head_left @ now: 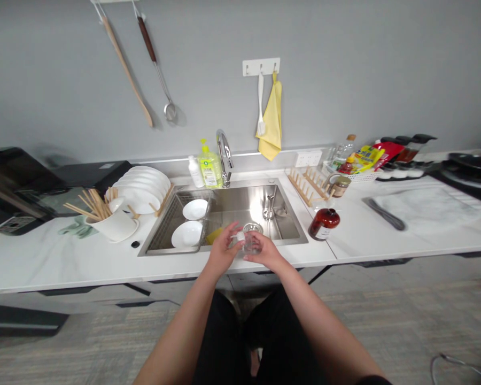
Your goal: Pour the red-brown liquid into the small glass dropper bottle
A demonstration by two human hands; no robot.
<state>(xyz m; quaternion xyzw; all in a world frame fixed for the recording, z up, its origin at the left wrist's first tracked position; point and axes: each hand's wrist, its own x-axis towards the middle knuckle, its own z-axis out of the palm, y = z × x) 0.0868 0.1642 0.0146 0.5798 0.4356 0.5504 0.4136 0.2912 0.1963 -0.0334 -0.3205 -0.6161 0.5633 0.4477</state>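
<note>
Over the front edge of the sink (pixel 302 235), both my hands are around a small clear bottle (pixel 248 245). The bottle has a white top, which looks like a cap or pump head (pixel 239 236). My left hand (pixel 223 248) is closed with its fingers at this white top. My right hand (pixel 268 251) grips the clear body from the right side. What the bottle contains is too small to tell. Just behind my hands lies the round drain (pixel 253 228), and a yellow sponge or cloth (pixel 214 236) shows left of them in the sink.
White bowls (pixel 186 235) sit in a wire basket in the sink's left part. Behind stand the faucet (pixel 224 155) and a yellow-green soap bottle (pixel 210 168). An amber bottle (pixel 324 224) is right of the sink; plates (pixel 138 190) and a chopstick holder (pixel 114 227) stand left.
</note>
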